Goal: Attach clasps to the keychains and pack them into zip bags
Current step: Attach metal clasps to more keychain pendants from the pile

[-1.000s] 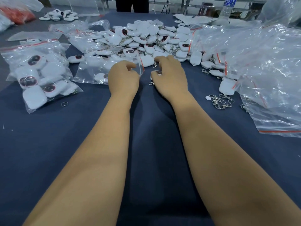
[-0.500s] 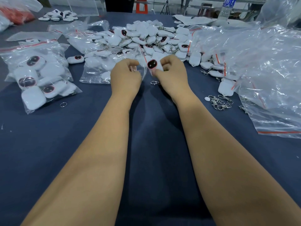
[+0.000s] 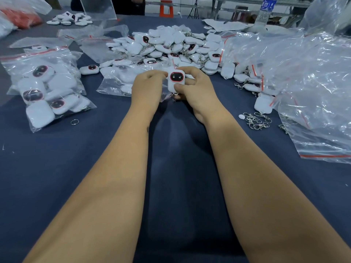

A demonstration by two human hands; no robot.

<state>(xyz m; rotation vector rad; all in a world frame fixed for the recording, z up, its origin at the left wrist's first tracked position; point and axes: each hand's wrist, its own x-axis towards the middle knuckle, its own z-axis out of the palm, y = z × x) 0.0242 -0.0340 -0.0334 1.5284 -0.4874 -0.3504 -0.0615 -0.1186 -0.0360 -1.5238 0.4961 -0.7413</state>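
Head view: both hands point(image 3: 171, 88) pinch one white keychain point(image 3: 176, 80).

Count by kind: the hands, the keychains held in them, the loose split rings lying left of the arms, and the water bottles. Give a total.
hands, left hand and right hand: 2
held keychain: 1
loose split ring: 1
water bottle: 1
Total: 5

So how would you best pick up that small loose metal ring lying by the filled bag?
Pinch the thin metal split ring across its rim from straight above. It lies flat on the dark blue cloth, apart from the filled clear zip bag, so fingers probably cannot get underneath.
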